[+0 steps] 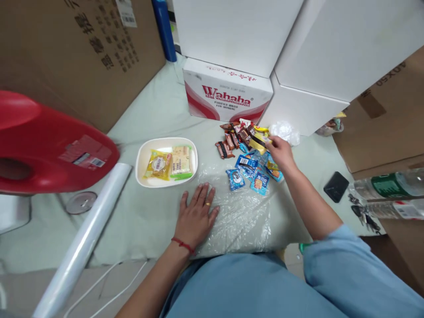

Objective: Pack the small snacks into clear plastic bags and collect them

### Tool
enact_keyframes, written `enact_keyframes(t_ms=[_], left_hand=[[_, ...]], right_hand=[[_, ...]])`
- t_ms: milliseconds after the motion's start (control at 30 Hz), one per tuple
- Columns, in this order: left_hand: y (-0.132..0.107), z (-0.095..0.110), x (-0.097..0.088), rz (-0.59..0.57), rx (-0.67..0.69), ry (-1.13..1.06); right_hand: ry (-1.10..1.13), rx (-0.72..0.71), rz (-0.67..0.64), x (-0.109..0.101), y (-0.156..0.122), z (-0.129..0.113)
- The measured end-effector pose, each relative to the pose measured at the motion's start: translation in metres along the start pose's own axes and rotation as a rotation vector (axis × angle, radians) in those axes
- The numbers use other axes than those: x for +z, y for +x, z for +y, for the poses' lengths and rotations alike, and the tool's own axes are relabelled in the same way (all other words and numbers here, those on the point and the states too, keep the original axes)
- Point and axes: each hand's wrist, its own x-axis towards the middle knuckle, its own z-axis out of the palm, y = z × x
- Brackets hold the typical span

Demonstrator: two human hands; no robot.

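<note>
While the left hand lay flat on the pale tablecloth, fingers spread and grasping nothing, the right hand pinched a black-banded yellow packet by its end. That packet was beside the brown packets, above the blue packets, in front of a Wahaha carton. Beyond the left fingertips, a white tray held a yellow-wrapped packet and a pale packet, side by side.

I see a table covered in pale green. A white tray sits left of centre, blue snack packets right of centre, a Wahaha carton upper centre, keys far right.
</note>
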Motion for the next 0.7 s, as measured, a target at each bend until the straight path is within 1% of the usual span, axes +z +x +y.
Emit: enact_keyframes(t_ms=[33,67,133,167,233,300,333,367,467,500,533,600,633,700], left_hand=[[0.000,0.000,0.001,0.000,0.003,-0.001],[0.000,-0.001,0.001,0.000,0.006,-0.002],[-0.001,-0.001,0.001,-0.003,0.007,-0.008],[-0.001,-0.001,0.000,-0.006,0.002,-0.011],[0.000,0.001,-0.002,-0.020,-0.013,-0.019],[0.001,0.002,-0.004,-0.041,-0.029,-0.023],[0.001,0.003,-0.005,-0.051,-0.034,-0.025],[0.002,0.004,-0.005,-0.061,-0.035,-0.025],[0.002,0.004,-0.005,-0.072,-0.026,-0.017],[0.002,0.004,-0.004,-0.070,-0.021,-0.010],[0.002,0.003,-0.004,-0.066,-0.019,-0.005],[0.001,0.002,-0.003,-0.054,-0.028,-0.002],[0.001,0.002,-0.003,-0.045,-0.037,-0.006],[0.000,0.001,-0.004,-0.032,-0.053,-0.017]], right_hand=[[0.151,0.061,-0.035,-0.011,-0.014,0.004],[0.298,0.131,-0.104,-0.019,-0.030,0.005],[0.504,0.227,-0.318,-0.026,-0.068,0.002],[0.563,0.256,-0.416,-0.024,-0.087,-0.002],[0.619,0.281,-0.586,-0.011,-0.122,-0.011],[0.581,0.253,-0.705,0.007,-0.146,-0.017],[0.512,0.211,-0.715,0.015,-0.154,-0.018],[0.412,0.150,-0.680,0.021,-0.160,-0.018],[0.086,-0.086,-0.440,0.028,-0.168,-0.017],[0.018,-0.168,-0.409,0.028,-0.169,-0.017],[-0.030,-0.246,-0.429,0.027,-0.170,-0.018],[-0.107,-0.376,-0.552,0.027,-0.171,-0.019],[-0.148,-0.419,-0.607,0.028,-0.172,-0.019],[-0.214,-0.452,-0.636,0.031,-0.175,-0.016]])
